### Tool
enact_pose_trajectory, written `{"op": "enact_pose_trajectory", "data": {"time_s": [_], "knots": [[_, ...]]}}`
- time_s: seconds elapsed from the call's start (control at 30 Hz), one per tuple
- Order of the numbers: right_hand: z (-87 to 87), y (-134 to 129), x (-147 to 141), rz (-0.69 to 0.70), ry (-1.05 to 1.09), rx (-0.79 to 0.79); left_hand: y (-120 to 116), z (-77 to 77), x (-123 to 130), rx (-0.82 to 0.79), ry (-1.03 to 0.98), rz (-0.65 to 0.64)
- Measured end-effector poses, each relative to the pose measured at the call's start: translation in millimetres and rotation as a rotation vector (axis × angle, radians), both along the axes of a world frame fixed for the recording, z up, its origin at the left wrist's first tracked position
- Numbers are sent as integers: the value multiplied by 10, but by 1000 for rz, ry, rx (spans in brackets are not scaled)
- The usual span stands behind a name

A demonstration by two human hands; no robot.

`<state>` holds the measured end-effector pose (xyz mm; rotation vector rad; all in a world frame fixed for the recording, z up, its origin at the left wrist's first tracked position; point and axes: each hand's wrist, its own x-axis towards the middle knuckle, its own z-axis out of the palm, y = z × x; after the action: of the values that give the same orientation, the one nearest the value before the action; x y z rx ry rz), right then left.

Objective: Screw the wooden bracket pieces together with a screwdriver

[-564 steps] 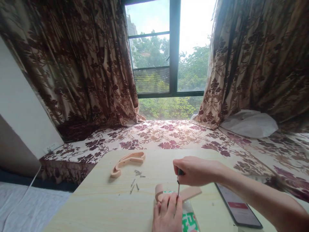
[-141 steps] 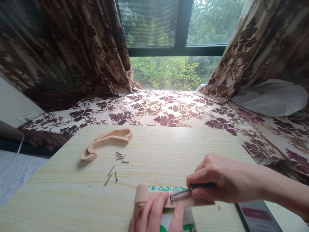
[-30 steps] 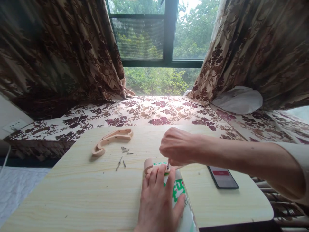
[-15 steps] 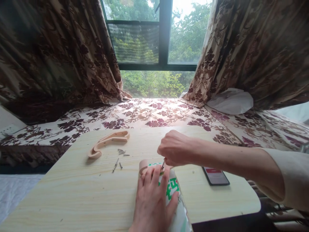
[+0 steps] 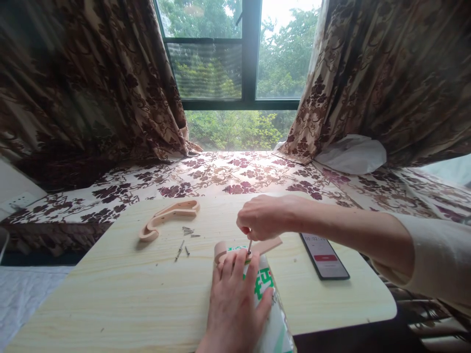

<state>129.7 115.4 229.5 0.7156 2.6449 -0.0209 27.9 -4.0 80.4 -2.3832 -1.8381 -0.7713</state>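
Observation:
My left hand lies with fingers spread and thumb apart on a white plastic package with green print. Its fingertips press on a pale wooden piece at the package's far end; that piece has a curled left end, and the fingers cover part of it. My right hand is closed above it around a screwdriver. Only the thin metal shaft shows, pointing down to the wood near my left fingertips, with a small dark spot at its foot; the handle is hidden in the fist.
Left on the table lies another curved wooden piece. Several small screws and a longer metal pin lie near it. A phone rests right of the package. Behind is a ledge with flowered cloth and a white bag.
My right hand has shifted slightly up and left and turned, so more of the shaft and the wooden strip shows. The forearm uncovers more of the phone. My left hand stays in place.

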Motion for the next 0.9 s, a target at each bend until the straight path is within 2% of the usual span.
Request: {"op": "enact_pose_trajectory", "data": {"time_s": [0.27,0.47,0.67,0.9], "knots": [[14,41,57,-9,97,-106,-1,-25,1,25,-2,0],[-21,61,40,-53,97,-27,5,-31,-9,62,4,2],[24,37,42,-56,110,-109,6,-54,-14,82,8,4],[18,46,39,-92,77,-40,15,-46,-12,102,22,7]]}}
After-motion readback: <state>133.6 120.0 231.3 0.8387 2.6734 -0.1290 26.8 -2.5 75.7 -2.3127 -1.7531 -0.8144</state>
